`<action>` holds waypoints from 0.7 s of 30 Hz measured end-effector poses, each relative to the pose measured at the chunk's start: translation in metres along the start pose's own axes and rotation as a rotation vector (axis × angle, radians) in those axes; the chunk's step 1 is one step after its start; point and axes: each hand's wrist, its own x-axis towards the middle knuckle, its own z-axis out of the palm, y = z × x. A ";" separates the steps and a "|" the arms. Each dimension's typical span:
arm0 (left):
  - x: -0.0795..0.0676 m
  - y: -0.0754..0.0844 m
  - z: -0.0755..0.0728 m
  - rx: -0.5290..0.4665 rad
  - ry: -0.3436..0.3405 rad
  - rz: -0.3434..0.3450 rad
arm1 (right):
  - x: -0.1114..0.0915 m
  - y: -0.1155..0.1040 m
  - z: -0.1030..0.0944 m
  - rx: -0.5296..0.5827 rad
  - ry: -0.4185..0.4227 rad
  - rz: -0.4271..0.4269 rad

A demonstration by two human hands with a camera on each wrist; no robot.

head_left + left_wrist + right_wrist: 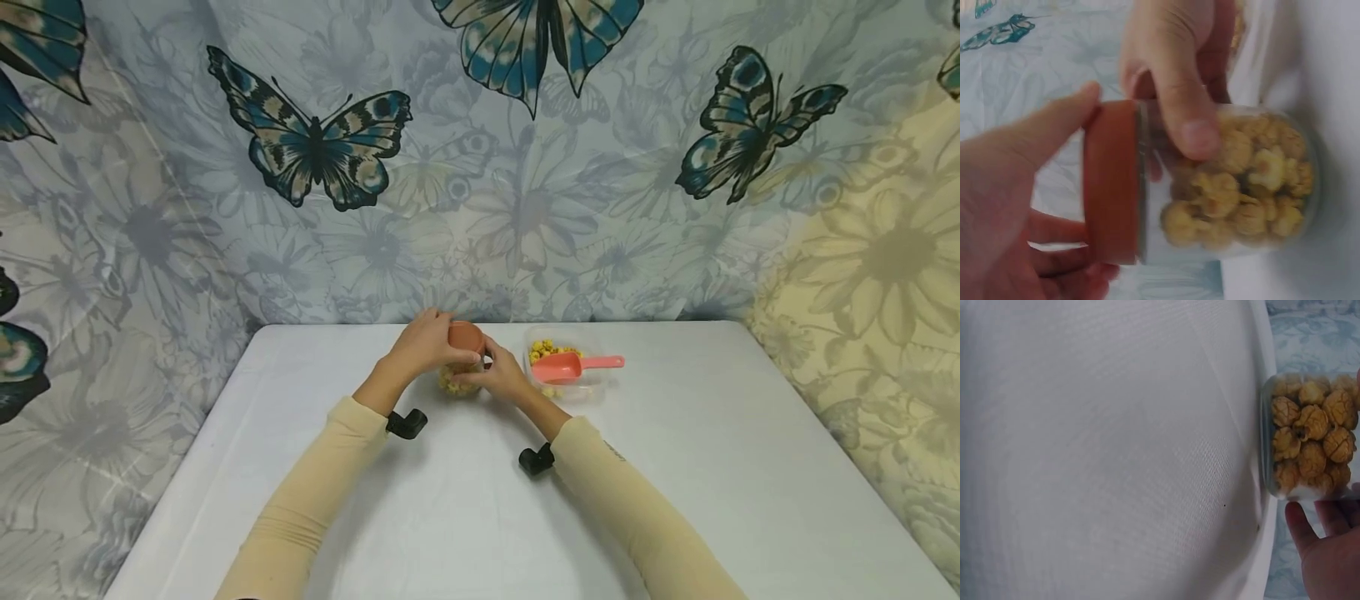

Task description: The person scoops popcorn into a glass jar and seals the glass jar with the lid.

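Observation:
A clear jar (457, 387) of caramel popcorn (1250, 206) stands upright near the table's back edge, topped by a terracotta-coloured lid (467, 336). My left hand (422, 346) grips the lid from the left, its thumb and fingers on opposite sides of the rim in the left wrist view. The jar's body is held by my right hand (504, 375), whose thumb (1194, 125) lies across the glass just below the lid. In the right wrist view the jar's lower part shows, while the lid is out of frame.
To the right of the jar stands a clear plastic container (592, 337) with more popcorn (543, 348) in it. A pink scoop (558, 367) lies across it, handle pointing right. White cloth (720, 467) covers the table, and a butterfly-patterned curtain (480, 233) hangs behind.

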 end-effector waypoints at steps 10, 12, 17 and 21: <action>0.004 -0.006 -0.015 0.020 -0.135 0.144 | 0.000 0.001 0.002 -0.029 0.020 0.031; 0.004 -0.004 -0.017 0.027 -0.146 0.163 | 0.000 0.000 0.001 -0.032 0.023 0.030; 0.000 0.001 -0.013 0.069 -0.139 0.187 | -0.002 0.000 0.001 -0.045 0.026 0.022; -0.001 0.003 -0.010 0.052 -0.132 0.170 | -0.002 0.000 0.000 -0.058 0.016 0.026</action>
